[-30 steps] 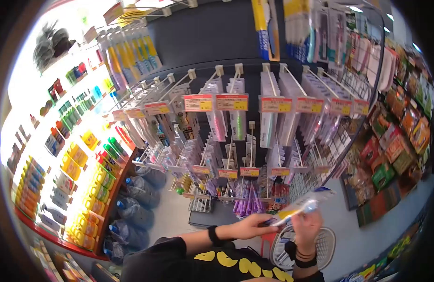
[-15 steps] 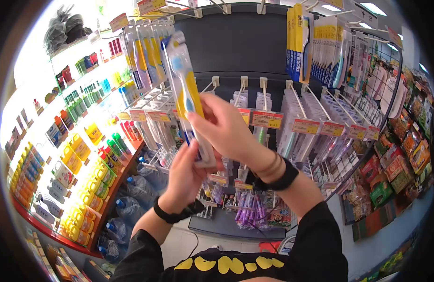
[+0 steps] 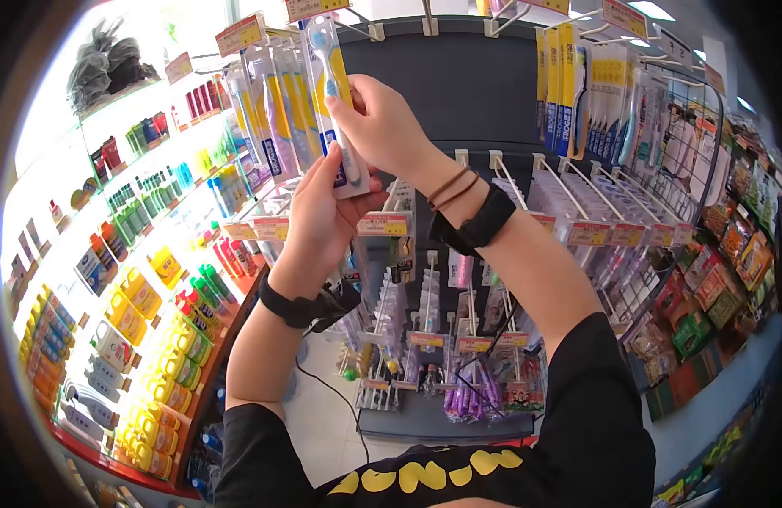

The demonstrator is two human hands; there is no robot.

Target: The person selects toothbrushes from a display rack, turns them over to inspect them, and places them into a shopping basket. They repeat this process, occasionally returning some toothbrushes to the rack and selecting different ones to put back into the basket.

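A packaged toothbrush [image 3: 327, 63] with a blue-and-white head and a yellow-and-blue card stands nearly upright in front of me. My left hand [image 3: 319, 207] grips its lower end, thumb on the front and fingers behind. My right hand [image 3: 381, 127] is closed on its right edge a little higher, with the thumb pressing on the plastic. The top of the pack overlaps the hook area at the upper left. Close beside it hang similar toothbrush packs [image 3: 281, 110] with yellow cards.
A dark back panel [image 3: 442, 85] carries hooks with more toothbrush packs [image 3: 569, 93] at the right. Rows of price tags [image 3: 590, 233] stick out below. Bright shelves with yellow bottles [image 3: 141, 296] stand at the left. Bagged snacks [image 3: 704, 296] hang at the right.
Both hands have moved up with the toothbrush pack, bringing it closer to the hanging packs at the upper left. The lower hooks show more now.
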